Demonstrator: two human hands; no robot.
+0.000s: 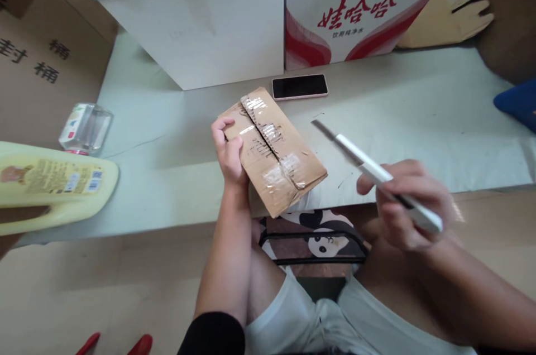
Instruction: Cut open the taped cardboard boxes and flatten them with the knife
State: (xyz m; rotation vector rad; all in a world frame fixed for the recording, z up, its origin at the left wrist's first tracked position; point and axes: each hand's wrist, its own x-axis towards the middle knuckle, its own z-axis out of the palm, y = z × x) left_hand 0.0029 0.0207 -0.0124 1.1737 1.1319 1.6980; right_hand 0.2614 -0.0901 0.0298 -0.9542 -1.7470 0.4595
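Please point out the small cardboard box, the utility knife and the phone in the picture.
small cardboard box point(288, 168), head view, on its taped top face.
utility knife point(368, 165), head view, on its white handle near the blade.
phone point(300, 86), head view, on its dark screen.

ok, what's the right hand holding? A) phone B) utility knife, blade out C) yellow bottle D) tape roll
B: the right hand grips a white utility knife with its blade extended toward the taped cardboard box, which the left hand holds; the phone lies on the table.
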